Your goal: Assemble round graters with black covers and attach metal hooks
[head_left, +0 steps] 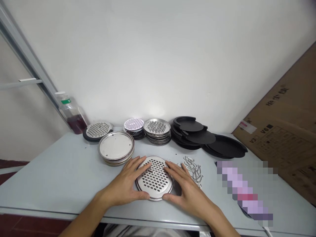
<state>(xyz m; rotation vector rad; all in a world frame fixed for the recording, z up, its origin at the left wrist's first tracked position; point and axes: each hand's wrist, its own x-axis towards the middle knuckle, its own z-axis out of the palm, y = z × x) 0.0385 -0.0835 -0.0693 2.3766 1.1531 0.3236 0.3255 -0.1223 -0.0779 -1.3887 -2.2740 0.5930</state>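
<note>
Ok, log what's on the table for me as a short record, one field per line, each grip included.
left grip: fingers spread around the left edge of the perforated disc
right grip: fingers spread around the disc's right edge
left stack: plain-topped metal discs
behind: spiked disc topping a stack
back right: black round trays, overlapping
beside right grip: loose wire pieces
back left: jar, dark red liquid inside

Soft, even light fills the scene, brightest low on the white wall (pixel 158 65) behind the back edge of the table (pixel 61 184), with a sheen on the perforated metal disc (pixel 154 176) and a soft shadow beside the right hand (pixel 187 186). Focus is fairly sharp; wide-angle stretching slants the side edges, and coarse pixel blocks (pixel 243 191) mask an area near the right one.
</note>
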